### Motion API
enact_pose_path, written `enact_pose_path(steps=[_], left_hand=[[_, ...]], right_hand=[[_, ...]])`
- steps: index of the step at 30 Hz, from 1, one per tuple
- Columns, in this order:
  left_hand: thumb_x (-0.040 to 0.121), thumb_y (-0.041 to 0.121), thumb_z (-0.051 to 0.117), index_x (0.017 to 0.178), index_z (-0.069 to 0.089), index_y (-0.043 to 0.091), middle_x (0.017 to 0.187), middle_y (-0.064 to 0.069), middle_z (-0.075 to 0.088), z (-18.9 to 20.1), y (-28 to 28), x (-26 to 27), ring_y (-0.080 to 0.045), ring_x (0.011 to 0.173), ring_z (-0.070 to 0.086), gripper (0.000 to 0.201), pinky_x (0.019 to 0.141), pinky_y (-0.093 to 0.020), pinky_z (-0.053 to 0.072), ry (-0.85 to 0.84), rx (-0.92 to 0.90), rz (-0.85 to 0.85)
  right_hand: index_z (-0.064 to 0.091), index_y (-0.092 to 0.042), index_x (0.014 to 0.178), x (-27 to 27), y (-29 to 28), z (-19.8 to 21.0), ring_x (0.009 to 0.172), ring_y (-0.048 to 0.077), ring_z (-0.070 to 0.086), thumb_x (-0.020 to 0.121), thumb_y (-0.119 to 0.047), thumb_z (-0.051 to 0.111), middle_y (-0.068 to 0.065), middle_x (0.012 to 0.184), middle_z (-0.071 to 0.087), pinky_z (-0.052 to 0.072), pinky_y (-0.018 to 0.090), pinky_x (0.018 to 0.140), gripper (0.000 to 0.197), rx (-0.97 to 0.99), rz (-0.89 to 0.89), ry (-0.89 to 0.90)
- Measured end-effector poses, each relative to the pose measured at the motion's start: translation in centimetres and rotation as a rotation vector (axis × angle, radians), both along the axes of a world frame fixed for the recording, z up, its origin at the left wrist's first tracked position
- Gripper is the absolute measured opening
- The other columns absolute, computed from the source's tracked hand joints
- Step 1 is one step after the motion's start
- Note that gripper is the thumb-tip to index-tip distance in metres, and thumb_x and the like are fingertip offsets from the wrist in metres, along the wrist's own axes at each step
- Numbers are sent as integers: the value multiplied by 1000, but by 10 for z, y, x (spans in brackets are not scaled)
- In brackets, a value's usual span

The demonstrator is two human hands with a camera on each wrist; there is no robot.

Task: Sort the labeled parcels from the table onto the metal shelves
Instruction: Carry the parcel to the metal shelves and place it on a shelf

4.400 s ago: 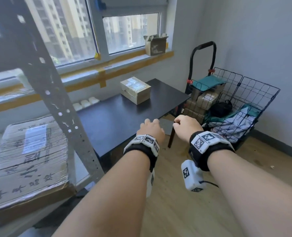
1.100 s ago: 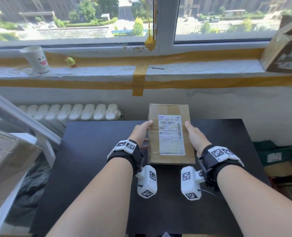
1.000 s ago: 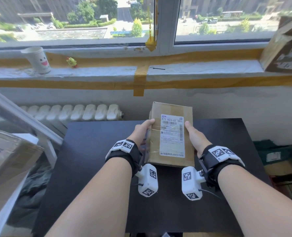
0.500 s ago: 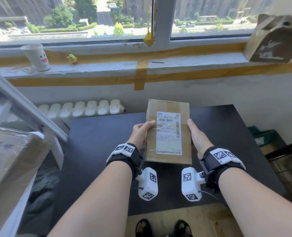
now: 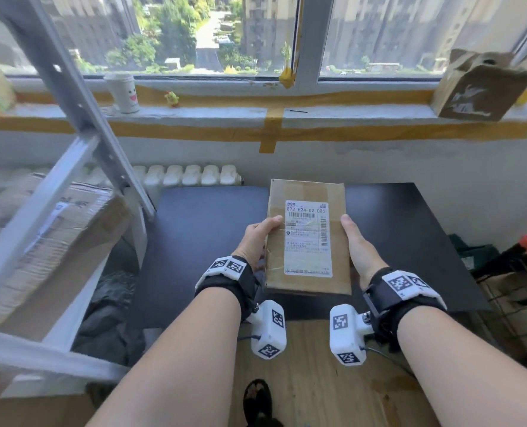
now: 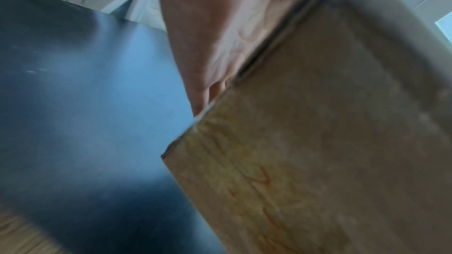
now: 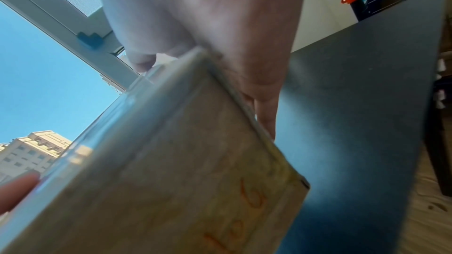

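A brown cardboard parcel (image 5: 308, 238) with a white shipping label (image 5: 308, 238) is lifted above the black table (image 5: 200, 241). My left hand (image 5: 256, 238) grips its left side, thumb on top and fingers underneath. My right hand (image 5: 357, 245) grips the right side the same way. The left wrist view shows the parcel's underside (image 6: 318, 142) against my left hand (image 6: 220, 36). In the right wrist view my right hand (image 7: 220, 36) wraps the parcel's edge (image 7: 183, 161). The metal shelf frame (image 5: 68, 97) stands at the left.
A large taped carton (image 5: 49, 241) lies on the shelf at left. A paper cup (image 5: 123, 93), a small yellow toy (image 5: 171, 98) and an open box (image 5: 478, 84) sit on the windowsill. A wire cart (image 5: 521, 272) stands at right. Wood floor (image 5: 311, 380) lies below me.
Both hands have taken the parcel off the table and drawn it back toward me. I have stepped back, so the table's near edge, the floor and more of the shelf show.
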State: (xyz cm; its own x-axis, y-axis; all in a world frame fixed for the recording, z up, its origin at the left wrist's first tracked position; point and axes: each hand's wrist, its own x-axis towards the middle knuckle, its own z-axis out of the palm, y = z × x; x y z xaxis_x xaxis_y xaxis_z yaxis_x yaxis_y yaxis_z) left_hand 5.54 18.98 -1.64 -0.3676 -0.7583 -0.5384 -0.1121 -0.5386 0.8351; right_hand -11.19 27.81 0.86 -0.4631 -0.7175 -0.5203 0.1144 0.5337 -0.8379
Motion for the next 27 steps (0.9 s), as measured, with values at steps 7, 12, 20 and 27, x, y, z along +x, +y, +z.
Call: enact_pose_path(steps=[7,12,20,27], left_hand=[[91,46,54,117,56,10,75,-6,65,2,89,55,-11,45,63,44,48,-15,50,20,41,76],[58,64,66,101,74,17,117,-21,70,9,131,95,-43,107,65,63,105,-52,42,25,60,118],[94,43,48,84,71,14,73,-8,74,38,173,171,-26,70,65,38,80,-37,52,65,5,191],[90,49,51,86,72,15,92,-16,70,52,190,272,-30,76,63,40,92,-47,49,49,-44,186]], right_hand=[[66,-25,89,52,81,0,80,16,64,88,-67,40,0,92,71,47,31,70,50,10,49,-12],[67,-27,85,88,114,12,86,19,64,87,-67,40,-1,91,71,48,40,93,48,-43,98,-17],[65,-31,87,159,137,26,104,29,60,84,-71,38,2,95,66,42,51,103,48,-70,186,-28],[60,-30,87,254,148,42,101,27,62,88,-66,38,3,96,67,47,43,90,43,-86,223,-27]])
